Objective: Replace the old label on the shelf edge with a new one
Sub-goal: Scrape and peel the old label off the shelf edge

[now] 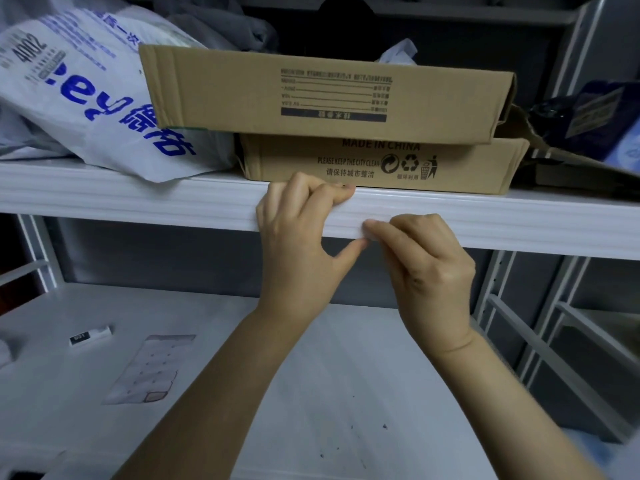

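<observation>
both hands at the shelf edge (485, 223), working a white label (379, 223)

our left hand (298, 244) hooks curled fingers over the top lip, thumb reaching under to the label's left end; our right hand (429, 265) pinches or presses that same end with fingertips – whether it is actually gripping, we cannot tell. the label looks thin, light, floppy and tacky, likely to tear or crease, so best taken by a corner and handled slowly. count – one label at the edge, one small printed label (90, 337) and one backing sheet (149, 368) on the lower shelf, two cardboard boxes (329, 95) above.
</observation>
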